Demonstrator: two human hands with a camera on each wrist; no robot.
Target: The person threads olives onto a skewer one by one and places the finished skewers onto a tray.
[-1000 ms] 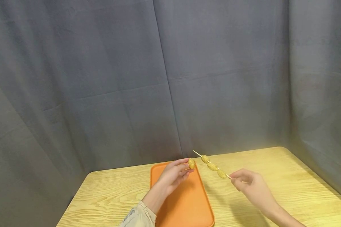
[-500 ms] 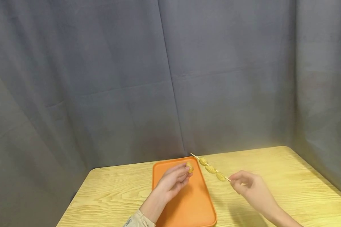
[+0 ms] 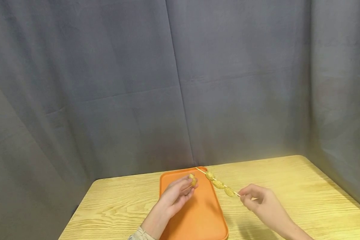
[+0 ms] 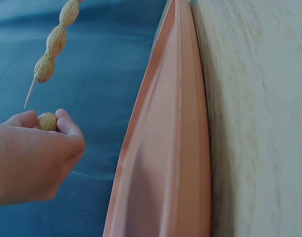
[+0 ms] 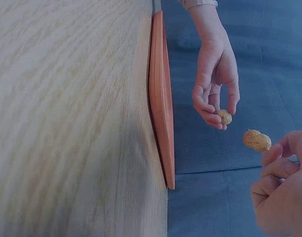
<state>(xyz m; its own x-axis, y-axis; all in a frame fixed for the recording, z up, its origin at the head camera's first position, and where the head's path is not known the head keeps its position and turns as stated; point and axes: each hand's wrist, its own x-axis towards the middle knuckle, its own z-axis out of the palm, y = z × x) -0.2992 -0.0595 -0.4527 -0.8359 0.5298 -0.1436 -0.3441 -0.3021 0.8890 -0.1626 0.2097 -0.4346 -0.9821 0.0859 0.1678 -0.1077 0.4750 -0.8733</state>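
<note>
My left hand [image 3: 174, 198] pinches a single unshelled peanut [image 3: 193, 180] between thumb and fingertips, above the orange tray [image 3: 204, 218]. To its right, the fingertips of my right hand [image 3: 267, 206] grip the lower end of a thin wooden skewer [image 3: 200, 171]. Three peanuts in a row [image 3: 218, 184] are threaded on it. Its bare pointed tip slants up and left, overlapping the tray's far right corner in the head view. In the left wrist view, that tip [image 4: 29, 95] points down at the loose peanut [image 4: 47, 121], a small gap between them.
The tray lies lengthwise on a light wood-grain table [image 3: 120, 203]. Grey curtain [image 3: 132, 83] hangs behind the table and along its sides. A pale sleeve [image 3: 141, 234] covers the left forearm near the wrist.
Both hands have shifted left and a little toward me. The peanut in the left hand now sits further over the tray, and the skewer's tip has moved left and lower with the right hand.
</note>
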